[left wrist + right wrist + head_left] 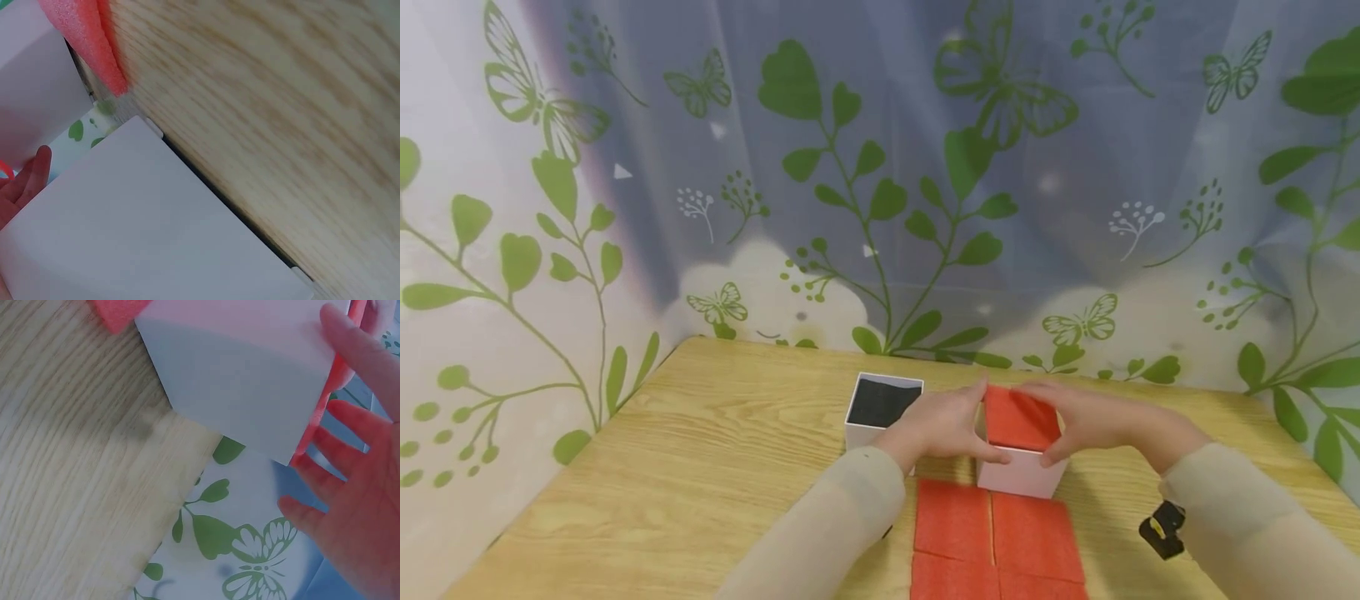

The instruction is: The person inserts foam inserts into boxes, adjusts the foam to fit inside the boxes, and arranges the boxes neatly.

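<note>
Left hand: your left hand cups the near-left side of the white box, thumb curled along its front top edge, fingers bent over the red foam pad.
Right hand: your right hand mirrors it from the right, thumb hooked on the front corner, fingers curved over the pad's far edge.
Where it sits: the box stands on the desk, just beyond the red foam sheets; the pad lies tilted in its mouth, not yet level.
Handling: foam looks light, soft and springy, likely to bow if squeezed; take it by opposite edges and press flat. The box looks like thin card, light enough to slide.
Beside it: a second white box with black lining, touching your left wrist.
Hidden: the box interior and your fingertips behind the pad; the wrist views are blurred; a small black-and-yellow object by your right sleeve is unclear.
</note>
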Tool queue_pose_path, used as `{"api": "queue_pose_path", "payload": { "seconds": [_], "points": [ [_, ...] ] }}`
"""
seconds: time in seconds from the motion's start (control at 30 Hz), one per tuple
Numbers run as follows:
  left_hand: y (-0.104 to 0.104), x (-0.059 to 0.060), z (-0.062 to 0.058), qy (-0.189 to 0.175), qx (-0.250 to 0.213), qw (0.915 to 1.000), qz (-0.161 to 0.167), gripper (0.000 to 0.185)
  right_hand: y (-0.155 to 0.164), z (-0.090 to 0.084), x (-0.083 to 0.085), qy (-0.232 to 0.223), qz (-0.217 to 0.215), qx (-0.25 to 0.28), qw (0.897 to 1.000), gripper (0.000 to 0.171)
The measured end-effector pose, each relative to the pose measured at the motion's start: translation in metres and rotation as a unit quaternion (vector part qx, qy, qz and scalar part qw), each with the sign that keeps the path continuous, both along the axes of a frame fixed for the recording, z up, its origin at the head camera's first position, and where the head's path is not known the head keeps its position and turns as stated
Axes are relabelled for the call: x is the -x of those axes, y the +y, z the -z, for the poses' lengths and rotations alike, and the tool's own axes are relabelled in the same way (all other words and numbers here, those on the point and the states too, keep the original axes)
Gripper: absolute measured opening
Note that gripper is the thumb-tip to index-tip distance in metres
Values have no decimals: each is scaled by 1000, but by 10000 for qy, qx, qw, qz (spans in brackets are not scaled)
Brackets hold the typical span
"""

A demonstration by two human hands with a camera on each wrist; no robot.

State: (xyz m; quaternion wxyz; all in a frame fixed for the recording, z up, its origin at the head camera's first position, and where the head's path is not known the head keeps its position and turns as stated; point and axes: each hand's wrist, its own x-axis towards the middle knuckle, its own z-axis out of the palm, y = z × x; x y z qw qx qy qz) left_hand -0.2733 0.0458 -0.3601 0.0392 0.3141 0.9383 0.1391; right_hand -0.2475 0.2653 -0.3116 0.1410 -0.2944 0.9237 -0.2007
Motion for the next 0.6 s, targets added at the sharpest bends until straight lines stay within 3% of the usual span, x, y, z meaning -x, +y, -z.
{"api": "queue_pose_path", "payload": {
  "seconds": [0.13,0.2,0.43,0.6],
  "points": [
    [0,0,1,124,82,9999,37,109,0,2,-2,-148,119,-9,9998,98],
    [0,0,2,164,142,9997,56,108,-1,3,-4,-16,132,24,9999,99],
    [2,2,2,224,237,9993,172,107,-23,12,-18,821,296,445,9952,80],
    [1,2,3,318,266,9990,180,104,-44,27,-25,1623,409,304,9854,70]
  ]
}}
